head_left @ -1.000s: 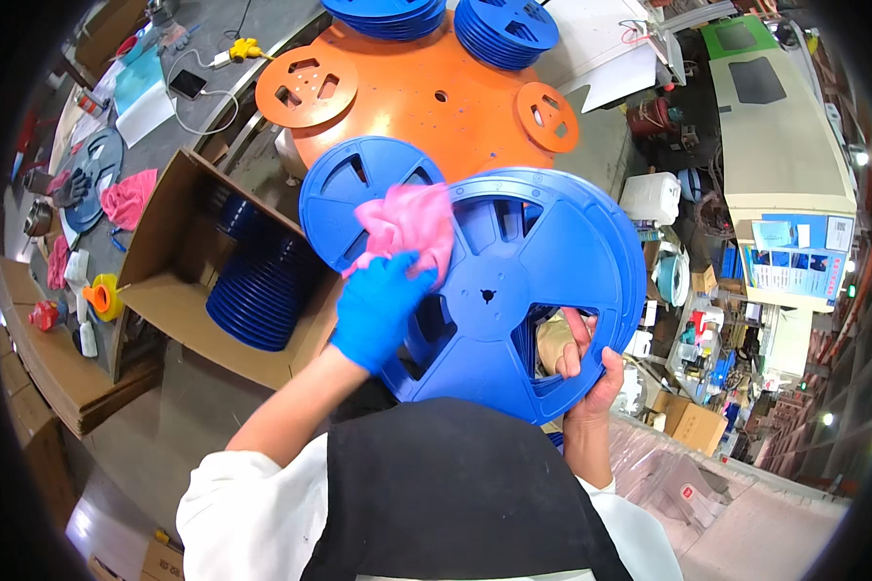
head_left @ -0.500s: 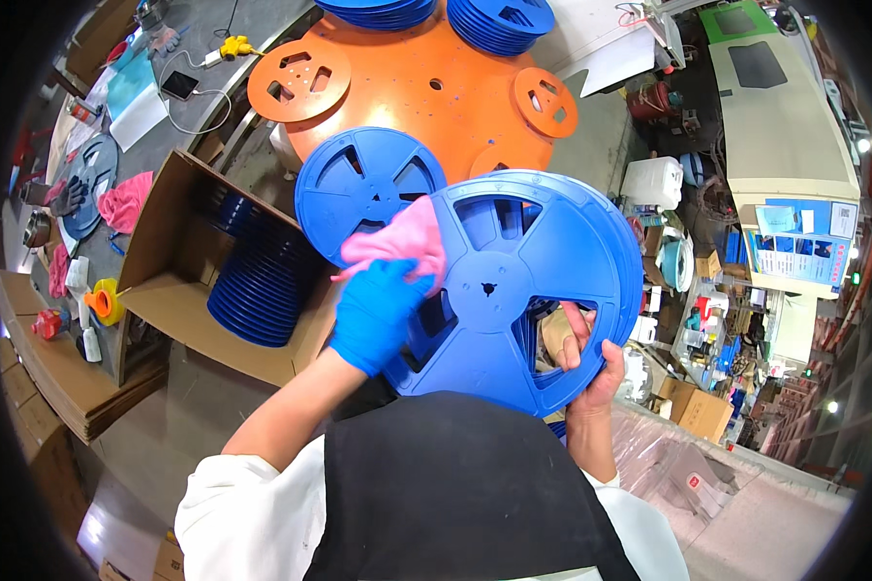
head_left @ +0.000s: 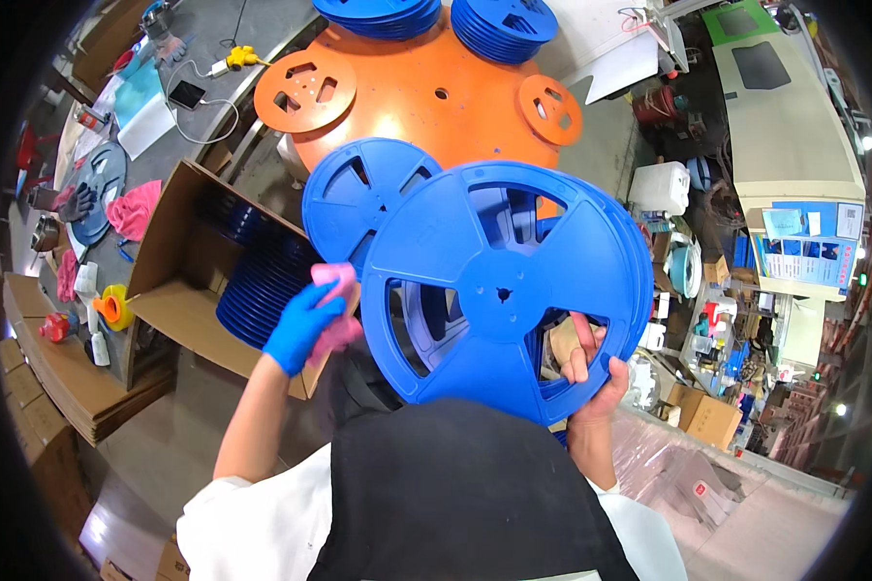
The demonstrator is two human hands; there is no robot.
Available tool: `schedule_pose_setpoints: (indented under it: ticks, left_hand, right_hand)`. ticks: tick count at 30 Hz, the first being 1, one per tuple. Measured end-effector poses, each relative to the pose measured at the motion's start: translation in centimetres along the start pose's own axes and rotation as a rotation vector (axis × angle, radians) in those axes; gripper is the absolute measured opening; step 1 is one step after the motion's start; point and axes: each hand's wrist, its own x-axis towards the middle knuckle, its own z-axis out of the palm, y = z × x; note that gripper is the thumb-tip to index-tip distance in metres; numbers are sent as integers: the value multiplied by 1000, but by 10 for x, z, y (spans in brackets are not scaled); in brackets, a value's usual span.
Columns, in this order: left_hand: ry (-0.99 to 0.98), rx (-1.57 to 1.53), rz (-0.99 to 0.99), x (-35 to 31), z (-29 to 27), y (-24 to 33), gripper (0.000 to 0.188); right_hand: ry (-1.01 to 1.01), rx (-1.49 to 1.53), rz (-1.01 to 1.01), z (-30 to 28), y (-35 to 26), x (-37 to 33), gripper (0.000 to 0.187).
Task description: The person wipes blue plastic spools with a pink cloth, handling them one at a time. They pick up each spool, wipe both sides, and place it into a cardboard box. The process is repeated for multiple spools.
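Upright before my body stands a stack of large blue plastic reels [head_left: 480, 373], their faces cut with wide openings. My right hand [head_left: 596, 392] grips the stack at its lower right, thumb on the rim and fingers showing through an opening. In a blue glove, my left hand [head_left: 305, 329] is closed on a crumpled pink cloth [head_left: 341, 334], left of the front reel and apart from it. Another blue reel [head_left: 344, 208] sits behind, partly covered by the stack.
An open cardboard box [head_left: 199, 334] at the left holds a row of dark blue reels [head_left: 247, 305]. Ahead is an orange round table [head_left: 397, 92] bearing blue reel stacks [head_left: 504, 29]. A grey workbench [head_left: 203, 121] with a phone, cloths and bottles runs along the far left.
My left hand has drawn the pink cloth off the front reel's face, down and to the left. My right hand keeps its grip on the stack.
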Motion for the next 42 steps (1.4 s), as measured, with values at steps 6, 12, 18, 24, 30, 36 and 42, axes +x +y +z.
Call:
schedule_pose_setpoints:
  ticks: [6, 12, 18, 24, 30, 36, 42]
  left_hand:
    - [-321, -436, -67, -34, 24, 6, 61]
    - [-476, -513, -159, -47, 17, -11, 52]
    - [25, -452, 80, -113, -89, 2, 47]
    - [492, -494, 288, -112, -122, -45, 44]
    - [789, -646, 386, 2, -185, -127, 17]
    - [723, -588, 177, 93, -204, -123, 31]
    - [775, -643, 54, 129, -188, -125, 29]
  right_hand:
    - [-91, 38, 21, 5, 2, 10, 38]
    - [24, -17, 67, 24, 8, 28, 53]
    - [203, -30, 112, 25, 14, 41, 44]
    - [312, -82, 60, 12, 27, 35, 46]
    - [349, -135, 83, 22, 30, 34, 43]
    - [364, -134, 49, 24, 24, 18, 42]
    - [452, -163, -18, 19, 21, -2, 41]
